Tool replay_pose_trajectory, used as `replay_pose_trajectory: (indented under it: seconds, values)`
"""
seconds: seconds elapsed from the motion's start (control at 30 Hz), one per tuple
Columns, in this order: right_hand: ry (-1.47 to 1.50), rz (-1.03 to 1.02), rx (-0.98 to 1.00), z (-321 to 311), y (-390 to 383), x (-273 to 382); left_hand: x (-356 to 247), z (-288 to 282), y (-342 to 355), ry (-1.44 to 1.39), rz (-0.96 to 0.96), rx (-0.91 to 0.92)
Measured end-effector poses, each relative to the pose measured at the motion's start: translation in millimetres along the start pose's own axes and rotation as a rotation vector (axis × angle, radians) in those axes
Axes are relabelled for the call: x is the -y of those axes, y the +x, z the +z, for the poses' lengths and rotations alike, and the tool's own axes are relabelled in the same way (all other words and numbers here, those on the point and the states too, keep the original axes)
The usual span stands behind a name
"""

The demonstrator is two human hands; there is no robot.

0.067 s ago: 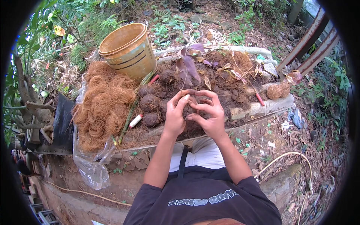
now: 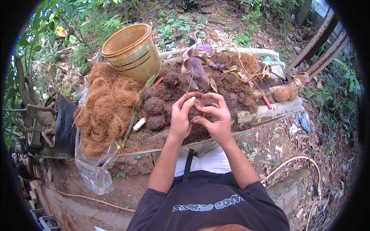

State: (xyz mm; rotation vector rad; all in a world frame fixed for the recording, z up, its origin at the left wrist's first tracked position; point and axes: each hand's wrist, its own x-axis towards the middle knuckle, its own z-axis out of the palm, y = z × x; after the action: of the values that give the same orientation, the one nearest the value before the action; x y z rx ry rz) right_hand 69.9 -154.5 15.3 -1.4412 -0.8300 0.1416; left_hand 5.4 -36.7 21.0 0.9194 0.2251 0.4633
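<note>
Over the near edge of the soil heap, my left hand (image 2: 182, 115) and my right hand (image 2: 215, 118) face each other, fingers curled around a dark ball of soil (image 2: 195, 114). My palms and fingers hide much of it. A cutting with purple leaves (image 2: 194, 68) rises on a thin stem from the fingertips of my left hand. Dirt stains the fingers of both hands. Left of my left hand sit several round dark soil balls (image 2: 154, 106) wrapped in fibre. A white spool of thread (image 2: 140, 124) lies beside them.
Loose brown coconut fibre (image 2: 110, 109) is piled on clear plastic sheeting (image 2: 96, 177) at the left. A yellowish bucket (image 2: 135, 54) stands behind it. Two fibre-wrapped balls (image 2: 285, 93) and a red stick-like handle (image 2: 266, 102) are at the right. A hose (image 2: 312, 159) curves over the ground.
The purple leaves have swayed slightly. Both hands keep nearly the same position and grip.
</note>
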Motion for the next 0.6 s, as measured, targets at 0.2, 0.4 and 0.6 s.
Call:
replay_pose_trajectory:
  seconds: [0.2,0.4,0.6]
  values:
    - [0.300,0.185,-0.041,-3.9,-2.1,-12.0,0.2,3.8,1.2,0.342,0.149,0.072]
    - [-0.049,0.008,-0.008,-1.6,9.4,-3.0,-2.4,4.6,9.9,-0.132,-0.048,-0.093]
    - [-0.185,-0.243,-0.025,-13.3,9.5,-17.0,-12.6,9.6,10.3,0.125,0.003,0.016]
